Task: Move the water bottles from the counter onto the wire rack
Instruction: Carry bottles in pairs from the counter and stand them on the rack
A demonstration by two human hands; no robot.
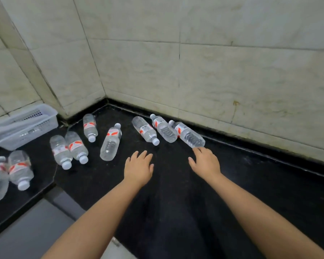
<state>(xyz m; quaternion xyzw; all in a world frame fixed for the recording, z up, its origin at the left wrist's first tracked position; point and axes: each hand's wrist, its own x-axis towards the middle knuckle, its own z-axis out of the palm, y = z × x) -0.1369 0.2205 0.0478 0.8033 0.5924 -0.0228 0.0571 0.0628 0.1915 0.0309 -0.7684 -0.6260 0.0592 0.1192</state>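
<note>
- Reaching is seen from both arms across the black table (176, 202), toward the group of three bottles lying against the back wall.
- Left hand (138, 168): fingers spread and relaxed, palm down, nothing held; it hovers just short of the capped end of the nearest bottle (145, 130) of that group.
- Right hand (206, 161): fingers loosely spread, nothing gripped; the fingertips (198, 149) are at, or just touching, the base of the rightmost bottle (188, 134). Actual contact cannot be told.
- Judged reason for the posture: one bottle per hand is being lined up, so that two can be carried in a single trip.
- Water bottles: small, clear plastic, white caps, white labels with red marks, apparently filled. All are lying on their sides, none upright.
- Positions: three close together near the wall, the middle bottle (164, 129) touching its right neighbour; one lone bottle (110, 142) further left; another (90, 127) nearer the corner; a touching pair (68, 148); two more (11, 172) at the left edge.
- A white slotted basket (24, 126) is set at far left, by the tiled wall (195, 62).
- Wire rack: not in view. All visible bottles remain on the table; the task is judged at an early stage.
</note>
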